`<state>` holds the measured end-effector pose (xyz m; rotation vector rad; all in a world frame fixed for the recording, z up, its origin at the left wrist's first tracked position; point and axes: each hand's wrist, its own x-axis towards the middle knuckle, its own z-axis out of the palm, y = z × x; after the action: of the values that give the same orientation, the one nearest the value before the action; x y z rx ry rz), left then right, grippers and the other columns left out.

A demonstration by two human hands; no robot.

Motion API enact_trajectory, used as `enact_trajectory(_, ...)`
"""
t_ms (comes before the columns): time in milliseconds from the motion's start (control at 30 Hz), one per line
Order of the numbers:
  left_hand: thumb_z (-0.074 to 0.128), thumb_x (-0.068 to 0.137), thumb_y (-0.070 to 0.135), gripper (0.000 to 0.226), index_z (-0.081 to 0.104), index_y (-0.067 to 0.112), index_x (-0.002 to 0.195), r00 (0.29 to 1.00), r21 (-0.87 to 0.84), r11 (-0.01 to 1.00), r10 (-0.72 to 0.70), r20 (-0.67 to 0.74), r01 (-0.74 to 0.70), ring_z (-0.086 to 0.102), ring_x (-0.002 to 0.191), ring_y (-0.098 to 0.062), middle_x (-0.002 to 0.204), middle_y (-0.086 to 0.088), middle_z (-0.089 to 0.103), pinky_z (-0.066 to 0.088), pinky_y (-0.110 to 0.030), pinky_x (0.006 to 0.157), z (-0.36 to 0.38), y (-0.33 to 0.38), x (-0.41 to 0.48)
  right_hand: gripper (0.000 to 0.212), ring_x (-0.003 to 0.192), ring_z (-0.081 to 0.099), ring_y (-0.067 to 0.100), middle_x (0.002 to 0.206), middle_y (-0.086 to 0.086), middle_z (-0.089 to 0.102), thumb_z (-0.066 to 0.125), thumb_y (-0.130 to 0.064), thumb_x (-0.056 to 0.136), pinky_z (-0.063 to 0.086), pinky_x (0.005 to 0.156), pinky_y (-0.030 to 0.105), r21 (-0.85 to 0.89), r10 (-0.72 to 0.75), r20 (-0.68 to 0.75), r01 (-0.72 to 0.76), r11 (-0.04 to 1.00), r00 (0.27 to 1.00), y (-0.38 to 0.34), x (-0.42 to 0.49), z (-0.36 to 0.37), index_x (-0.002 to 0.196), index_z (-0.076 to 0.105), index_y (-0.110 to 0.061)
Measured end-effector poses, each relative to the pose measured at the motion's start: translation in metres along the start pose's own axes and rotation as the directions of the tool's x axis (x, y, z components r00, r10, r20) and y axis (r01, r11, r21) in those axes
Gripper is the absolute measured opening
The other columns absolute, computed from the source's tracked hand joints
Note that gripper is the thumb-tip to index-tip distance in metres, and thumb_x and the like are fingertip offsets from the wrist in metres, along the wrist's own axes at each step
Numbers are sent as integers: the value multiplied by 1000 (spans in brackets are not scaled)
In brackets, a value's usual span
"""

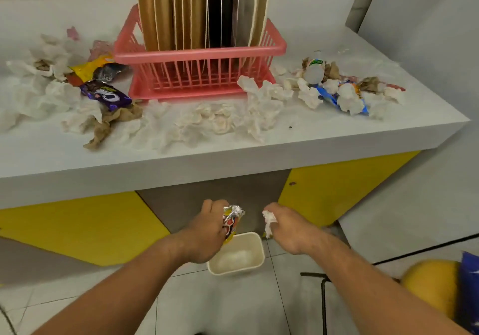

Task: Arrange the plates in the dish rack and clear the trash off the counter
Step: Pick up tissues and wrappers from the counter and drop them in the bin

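Note:
Below the counter edge, my left hand (207, 233) is shut on a yellow and silver snack wrapper (232, 222). My right hand (287, 228) grips a crumpled white tissue (269, 218). Both hover over a cream waste bin (255, 262) on the floor, with white paper lying inside. Up on the white counter (233, 148), a pink dish rack (202, 75) holds several plates (202, 10) standing upright. Crumpled tissues (220, 119) are strewn in front of the rack. A purple wrapper (106, 96) and a yellow wrapper (90, 67) lie to its left.
A small plastic bottle (315, 67) and a blue wrapper (334, 96) lie among tissues right of the rack. Brown paper (108, 124) sits at front left. A yellow stool (430, 285) with a blue bag (469, 290) stands on the floor at right.

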<state>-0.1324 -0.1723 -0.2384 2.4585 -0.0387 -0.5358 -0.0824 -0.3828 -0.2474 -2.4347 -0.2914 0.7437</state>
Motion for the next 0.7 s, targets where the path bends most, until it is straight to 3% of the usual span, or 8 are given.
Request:
enact_trajectory(200, 46, 89, 8, 45, 36, 22, 132, 999, 171, 984, -48, -21, 51, 56, 95, -26, 120, 0, 36, 50, -41, 84, 98, -74, 52, 30, 92, 55, 13, 110, -2, 58, 44, -11, 96, 39, 66, 9, 73, 69, -4, -68, 995, 998, 82, 29, 81, 120, 54, -26)
enact_trajectory(333, 48, 87, 7, 43, 38, 20, 127, 996, 318, 944, -86, -8, 84, 55, 99, -27, 120, -2, 36, 49, -42, 84, 178, -131, 100, 37, 109, 56, 20, 128, 3, 55, 45, -13, 96, 41, 85, 21, 64, 138, -23, -136, 989, 990, 140, 72, 149, 132, 51, -23)
enact_trajectory(533, 51, 82, 4, 65, 23, 20, 139, 991, 438, 893, -131, 34, 103, 49, 113, -24, 131, -1, 39, 47, -36, 85, 288, -212, 173, 33, 106, 55, 21, 124, 5, 55, 45, -12, 95, 46, 87, 28, -13, 126, 2, -126, 992, 992, 217, 138, 238, 126, 50, -19)
enact_trajectory(700, 56, 80, 8, 41, 35, 15, 115, 987, 393, 913, -146, 64, 110, 59, 102, -30, 115, -8, 59, 47, -37, 79, 349, -256, 236, 35, 95, 55, 20, 116, 3, 55, 45, -14, 94, 40, 75, 24, 8, 98, -14, -98, 995, 995, 262, 179, 268, 128, 41, -21)
